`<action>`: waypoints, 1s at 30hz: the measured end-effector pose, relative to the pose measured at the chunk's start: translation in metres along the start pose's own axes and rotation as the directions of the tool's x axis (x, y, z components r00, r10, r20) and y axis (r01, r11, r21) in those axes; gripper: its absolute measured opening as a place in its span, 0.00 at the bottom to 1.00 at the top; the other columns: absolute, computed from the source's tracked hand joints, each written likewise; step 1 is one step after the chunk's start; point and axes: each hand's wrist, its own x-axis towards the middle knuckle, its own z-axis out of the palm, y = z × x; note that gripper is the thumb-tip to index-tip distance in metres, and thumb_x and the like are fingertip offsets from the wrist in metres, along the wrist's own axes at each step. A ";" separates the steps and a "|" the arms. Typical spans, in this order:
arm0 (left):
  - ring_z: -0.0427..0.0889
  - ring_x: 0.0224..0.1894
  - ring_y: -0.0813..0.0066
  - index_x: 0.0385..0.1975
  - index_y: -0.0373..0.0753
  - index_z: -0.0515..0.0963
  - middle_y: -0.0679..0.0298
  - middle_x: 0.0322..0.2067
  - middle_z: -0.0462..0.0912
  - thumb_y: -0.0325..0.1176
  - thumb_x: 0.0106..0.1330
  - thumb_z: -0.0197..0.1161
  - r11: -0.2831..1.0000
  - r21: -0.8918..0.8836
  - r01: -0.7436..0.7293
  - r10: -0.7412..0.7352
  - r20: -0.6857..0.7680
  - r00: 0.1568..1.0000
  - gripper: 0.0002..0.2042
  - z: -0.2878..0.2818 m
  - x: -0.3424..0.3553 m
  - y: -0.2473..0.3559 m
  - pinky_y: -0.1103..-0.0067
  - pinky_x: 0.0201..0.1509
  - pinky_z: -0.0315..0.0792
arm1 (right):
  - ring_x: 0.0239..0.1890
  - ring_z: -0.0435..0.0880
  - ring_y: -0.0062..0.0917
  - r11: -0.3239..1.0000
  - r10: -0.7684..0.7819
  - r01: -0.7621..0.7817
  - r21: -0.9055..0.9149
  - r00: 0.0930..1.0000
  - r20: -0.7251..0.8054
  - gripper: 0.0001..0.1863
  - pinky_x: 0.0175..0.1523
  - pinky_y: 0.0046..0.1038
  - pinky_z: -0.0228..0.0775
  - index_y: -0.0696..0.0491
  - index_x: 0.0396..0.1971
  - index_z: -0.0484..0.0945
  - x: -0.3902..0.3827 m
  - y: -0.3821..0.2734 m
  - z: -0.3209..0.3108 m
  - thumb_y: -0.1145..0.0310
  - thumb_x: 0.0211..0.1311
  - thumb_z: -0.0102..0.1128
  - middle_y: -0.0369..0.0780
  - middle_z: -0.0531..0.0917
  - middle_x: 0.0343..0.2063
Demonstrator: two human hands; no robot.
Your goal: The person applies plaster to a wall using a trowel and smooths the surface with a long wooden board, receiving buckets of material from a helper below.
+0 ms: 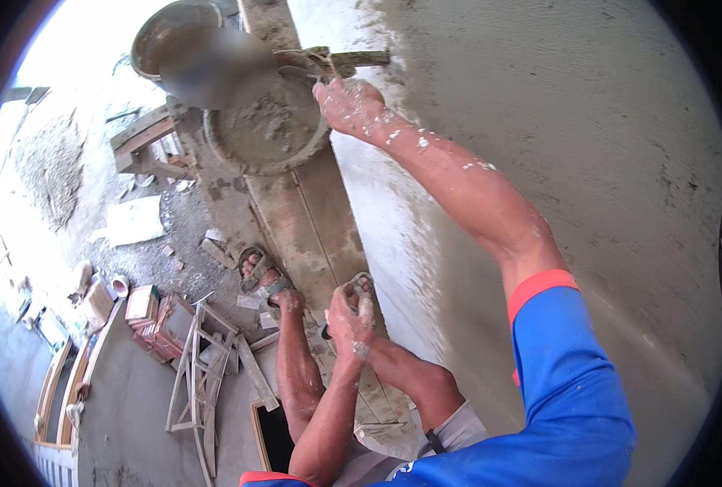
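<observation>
My right hand (350, 105), spotted with wet mortar, is closed at the right rim of a round basin (215, 146). What its fingers grip is hard to make out. Grey mortar (268, 126) lies heaped in the basin. A mortar-crusted stick (363, 58) juts from behind the rim towards the wall. Lower down, my left hand (350, 321) hangs in front of my sandalled foot. Its fingers are loosely curled and apart, with nothing seen in them.
I stand on wooden planks (324, 211) beside a wet plastered wall (572, 105). Behind the basin is a bucket (146, 40), partly hidden by a blurred patch. Below left are a wooden frame (194, 381), stacked reddish boxes (162, 321) and a sand heap (48, 170).
</observation>
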 end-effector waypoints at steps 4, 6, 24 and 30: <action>0.79 0.39 0.61 0.43 0.37 0.73 0.55 0.37 0.80 0.32 0.53 0.59 0.998 0.005 0.055 -0.055 -0.003 0.998 0.16 -0.003 -0.002 0.008 0.66 0.51 0.62 | 0.37 0.83 0.34 0.979 0.043 -0.083 0.184 0.977 0.210 0.09 0.36 0.31 0.75 0.54 0.23 0.81 0.027 -0.037 0.013 0.72 0.50 0.50 0.48 0.82 0.29; 0.79 0.39 0.61 0.43 0.37 0.73 0.56 0.38 0.80 0.32 0.53 0.59 0.998 -0.023 0.058 -0.058 -0.006 0.998 0.16 -0.003 -0.001 0.010 0.65 0.52 0.62 | 0.33 0.84 0.34 0.946 -0.003 -0.094 0.310 0.954 0.299 0.08 0.34 0.31 0.75 0.55 0.22 0.81 0.033 -0.036 0.019 0.73 0.49 0.50 0.49 0.82 0.28; 0.77 0.41 0.54 0.43 0.34 0.71 0.50 0.37 0.79 0.32 0.54 0.58 0.996 0.076 0.046 -0.046 0.000 0.999 0.17 -0.018 0.002 0.002 0.64 0.52 0.64 | 0.34 0.84 0.30 0.996 -0.026 0.027 0.083 1.000 -0.014 0.15 0.30 0.31 0.77 0.55 0.41 0.78 -0.029 -0.083 0.005 0.72 0.51 0.53 0.41 0.83 0.26; 0.81 0.36 0.63 0.45 0.31 0.71 0.49 0.36 0.80 0.29 0.58 0.52 0.989 -0.025 -0.149 0.147 -0.079 0.986 0.16 -0.004 -0.004 -0.001 0.73 0.45 0.72 | 0.24 0.82 0.34 0.973 0.014 0.024 0.230 0.987 -0.160 0.13 0.21 0.33 0.72 0.58 0.36 0.72 -0.070 -0.046 -0.001 0.72 0.49 0.49 0.47 0.78 0.18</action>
